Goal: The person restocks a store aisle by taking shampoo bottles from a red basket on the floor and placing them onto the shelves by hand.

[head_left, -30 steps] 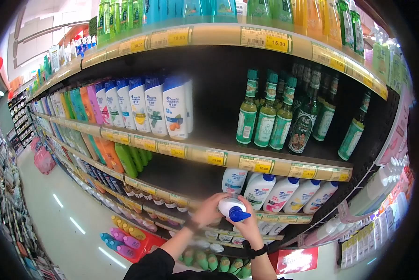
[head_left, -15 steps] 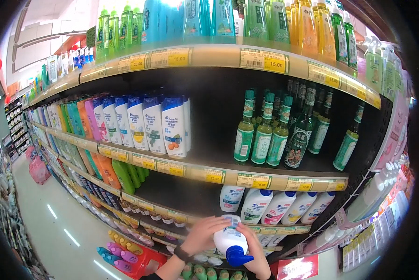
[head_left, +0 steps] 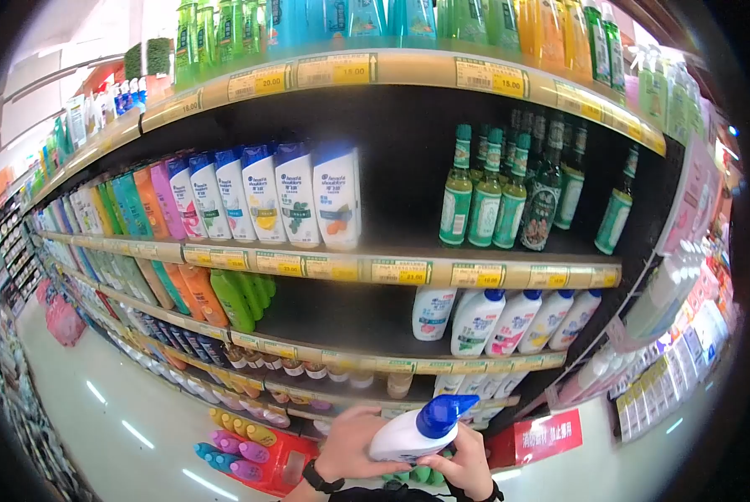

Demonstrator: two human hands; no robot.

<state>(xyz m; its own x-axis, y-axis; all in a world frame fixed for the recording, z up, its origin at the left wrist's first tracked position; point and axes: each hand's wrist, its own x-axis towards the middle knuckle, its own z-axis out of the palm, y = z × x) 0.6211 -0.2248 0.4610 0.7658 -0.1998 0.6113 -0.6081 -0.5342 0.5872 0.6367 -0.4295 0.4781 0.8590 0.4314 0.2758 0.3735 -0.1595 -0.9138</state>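
Note:
A white pump bottle with a blue pump head lies tilted between my two hands, its head up and to the right. My left hand is wrapped round its body from the left. On the right, my right hand grips the lower side of the bottle, thumb against it. Beyond them on the shelf stand a white bottle and several white bottles with blue tops. The label of the held bottle is mostly hidden.
Shampoo bottles line the middle shelf, with green glass bottles to their right. Green, blue and orange bottles fill the top shelf. A red container with colored bottles and a red sign are low down near the floor.
The pump bottle has turned from pump head pointing down toward me to pump head pointing up and right. My hands have shifted their hold and moved lower, and the view has changed slightly.

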